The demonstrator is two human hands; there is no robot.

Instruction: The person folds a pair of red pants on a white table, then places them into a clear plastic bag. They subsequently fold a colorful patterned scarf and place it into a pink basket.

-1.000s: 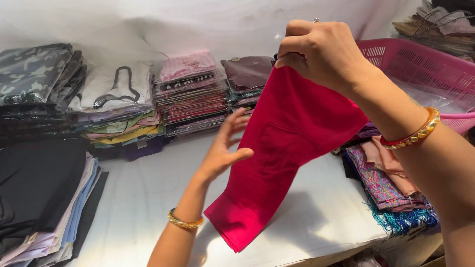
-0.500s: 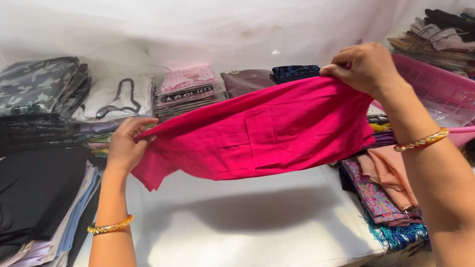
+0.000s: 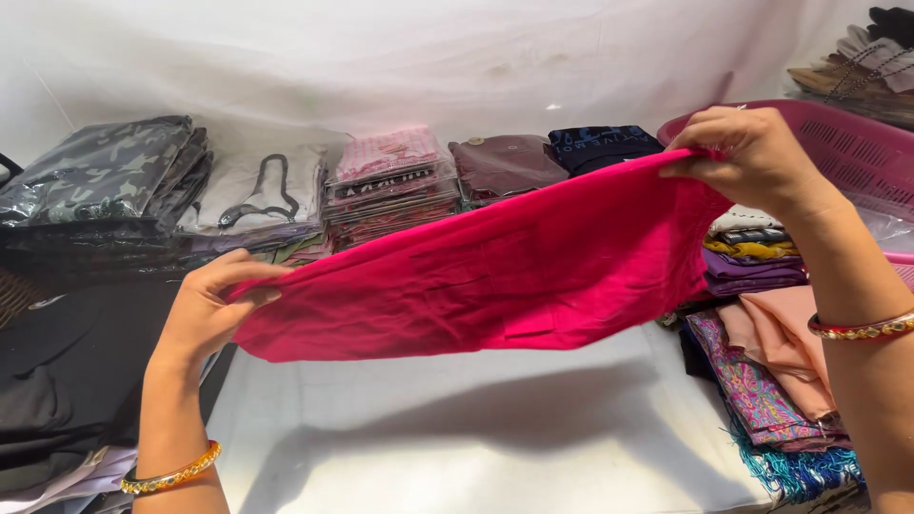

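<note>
A bright pink folded cloth (image 3: 495,271) is stretched out above a white-covered table (image 3: 476,447). My left hand (image 3: 209,305) grips its lower left end, low and close to me. My right hand (image 3: 747,157) pinches its upper right end, held higher near a pink basket. The cloth slopes up from left to right and hangs clear of the table. Both wrists wear gold bangles.
Stacks of packed folded clothes (image 3: 390,181) line the back of the table, with a camouflage pile (image 3: 105,176) at the left. Dark folded garments (image 3: 57,381) lie at the near left. A pink plastic basket (image 3: 847,152) and piles of folded fabrics (image 3: 771,371) sit at the right.
The cloth hung vertically from my right hand a second ago. My left hand took its free end and pulled it leftward, so the cloth is spread out lengthwise and lowered.
</note>
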